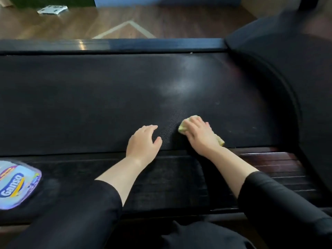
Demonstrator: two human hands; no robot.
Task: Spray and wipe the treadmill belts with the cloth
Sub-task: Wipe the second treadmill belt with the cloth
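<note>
While my right hand [199, 133] presses the yellow cloth [183, 127] flat on the belt [89, 97], fingers laid over it rather than closed round it, only the cloth's two ends show; the rest is hidden under my palm. It lies near the belt's near edge, right of centre. My left hand [143, 141] rests just beside it, apart from the cloth, fingers loosely spread and holding nothing. A pale sheen sits on the belt beyond the cloth. The near rail [269, 164] runs under my forearms. A spray bottle [16, 184] lies at the left, cut off by the frame edge. The hood [287, 60] to the right is blurred. On the floor [71, 22] beyond, a white thing [52, 9] is too small to make out.
</note>
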